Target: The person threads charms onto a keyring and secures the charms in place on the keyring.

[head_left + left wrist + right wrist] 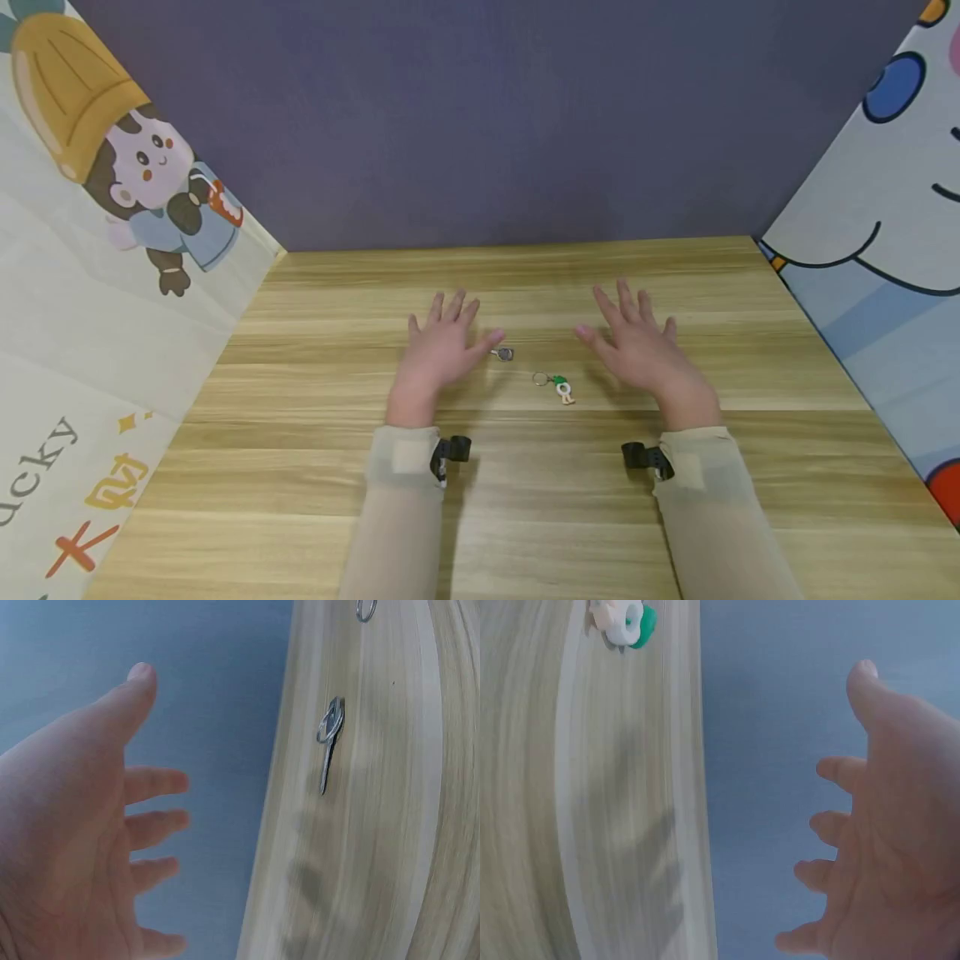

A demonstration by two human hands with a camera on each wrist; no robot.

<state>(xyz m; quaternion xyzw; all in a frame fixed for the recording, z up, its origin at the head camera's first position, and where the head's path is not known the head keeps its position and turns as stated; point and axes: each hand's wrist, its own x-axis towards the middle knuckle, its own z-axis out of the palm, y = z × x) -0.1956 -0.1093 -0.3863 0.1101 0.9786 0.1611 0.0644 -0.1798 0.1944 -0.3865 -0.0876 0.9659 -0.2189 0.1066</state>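
My left hand (441,354) is held over the table with its fingers spread and nothing in it. Near its thumb tip lies a key (504,354) with a small metal ring; the left wrist view shows the whole key (330,742) flat on the wood. To the right of the key is a keychain (562,388), a white ring-shaped charm with a green top and a metal split ring (540,379). My right hand (643,354), fingers also spread and holding nothing, hovers right of the keychain. The charm (622,621) shows at the top of the right wrist view.
The wood-grain table (540,517) runs back to a dark blue-grey panel (495,125). Printed cartoon sheets stand along the left side (150,350) and the right side (862,192). Black wrist cameras sit on both sleeves.
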